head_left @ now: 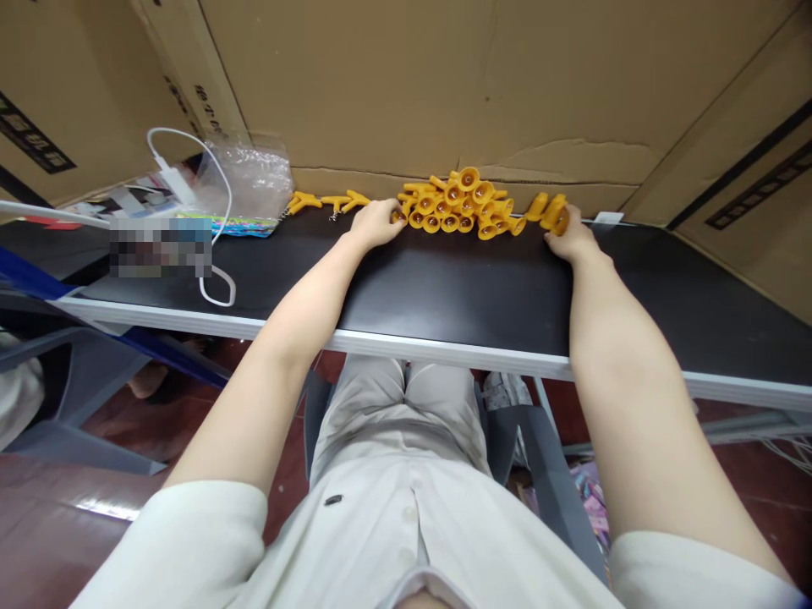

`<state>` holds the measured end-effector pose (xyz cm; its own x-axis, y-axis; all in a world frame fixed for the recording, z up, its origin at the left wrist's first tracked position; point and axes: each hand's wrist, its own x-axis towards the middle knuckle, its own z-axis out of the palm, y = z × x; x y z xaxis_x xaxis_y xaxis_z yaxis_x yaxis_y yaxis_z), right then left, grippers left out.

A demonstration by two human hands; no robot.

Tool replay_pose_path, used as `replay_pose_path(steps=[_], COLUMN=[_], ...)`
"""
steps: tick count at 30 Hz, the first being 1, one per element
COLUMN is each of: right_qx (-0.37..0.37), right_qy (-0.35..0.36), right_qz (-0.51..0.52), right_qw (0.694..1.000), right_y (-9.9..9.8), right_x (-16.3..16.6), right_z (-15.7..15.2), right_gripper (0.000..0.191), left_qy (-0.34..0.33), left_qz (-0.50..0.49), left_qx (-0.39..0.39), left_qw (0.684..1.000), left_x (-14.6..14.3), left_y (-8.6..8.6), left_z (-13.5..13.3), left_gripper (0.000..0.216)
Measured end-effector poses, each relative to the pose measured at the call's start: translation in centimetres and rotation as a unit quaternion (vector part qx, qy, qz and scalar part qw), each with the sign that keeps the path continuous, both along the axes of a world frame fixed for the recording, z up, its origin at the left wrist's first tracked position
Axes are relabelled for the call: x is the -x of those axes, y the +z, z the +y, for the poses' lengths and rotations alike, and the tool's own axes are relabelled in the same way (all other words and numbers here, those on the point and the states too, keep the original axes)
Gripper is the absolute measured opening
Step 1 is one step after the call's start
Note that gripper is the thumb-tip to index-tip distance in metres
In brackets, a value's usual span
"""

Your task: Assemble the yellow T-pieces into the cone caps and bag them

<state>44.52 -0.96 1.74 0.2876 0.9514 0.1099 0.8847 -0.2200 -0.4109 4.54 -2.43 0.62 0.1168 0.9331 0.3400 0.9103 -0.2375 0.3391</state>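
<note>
A pile of small orange plastic pieces [460, 205] with round cup-like ends lies at the far edge of the black table [444, 296], against cardboard. My left hand [375, 223] rests curled at the pile's left end, its fingers pinched on one orange piece [399, 217]. At the right end my right hand [573, 238] is closed on another orange piece [558, 216]. Two more orange pieces [544, 205] lie just left of that hand. A few Y-shaped orange pieces [326, 201] lie apart to the left of my left hand.
Large cardboard sheets [444, 85] wall off the back of the table. At the left lie a clear plastic bag [250, 173], a white charger with cable [190, 190] and printed papers. Grey chairs stand below the table's white front edge.
</note>
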Motion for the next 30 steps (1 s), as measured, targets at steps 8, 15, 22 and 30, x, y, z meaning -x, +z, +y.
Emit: replay_pose_path(steps=[8, 15, 22, 30], right_qx=[0.016, 0.018, 0.024, 0.029], right_qy=[-0.003, 0.004, 0.001, 0.004], right_qz=[0.000, -0.003, -0.006, -0.008], right_qw=[1.000, 1.000, 1.000, 1.000], right_y=[0.6, 0.7, 0.7, 0.7], right_x=[0.3, 0.3, 0.4, 0.4], right_z=[-0.1, -0.1, -0.2, -0.1], right_gripper=[0.092, 0.092, 0.092, 0.093], left_qy=[0.230, 0.246, 0.288, 0.312], left_qz=[-0.058, -0.061, -0.100, -0.180], left_qx=[0.082, 0.117, 0.060, -0.036], left_qw=[0.968, 0.960, 0.950, 0.932], left_x=[4.3, 4.8, 5.3, 7.0], left_y=[-0.2, -0.1, -0.4, -1.6], left_z=[-1.1, -1.6, -0.5, 1.4], left_gripper=[0.069, 0.060, 0.049, 0.053])
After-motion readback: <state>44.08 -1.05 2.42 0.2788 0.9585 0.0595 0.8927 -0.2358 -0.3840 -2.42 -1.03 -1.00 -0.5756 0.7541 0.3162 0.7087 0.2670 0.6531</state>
